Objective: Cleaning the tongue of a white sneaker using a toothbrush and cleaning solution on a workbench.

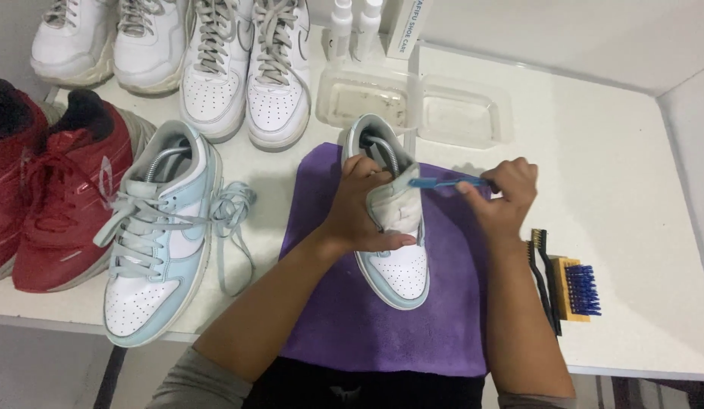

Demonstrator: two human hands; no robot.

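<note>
My left hand (359, 208) wraps around the tongue of the pale blue and white leather sneaker (393, 227), which sits on a purple cloth (443, 318) spread over the white table (624, 182). My right hand (503, 197) pinches a slim blue-handled brush (443, 182), its head touching the tongue. Behind the shoe, a clear rectangular plastic tray (450, 113) lies empty-looking; beyond it stand two white spray bottles (353, 26) and a tall white box with dark lettering (405, 26).

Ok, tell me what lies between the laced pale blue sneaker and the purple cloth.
In the head view, a loose pale blue shoelace lies on the white table between the laced sneaker and the purple cloth.
</note>
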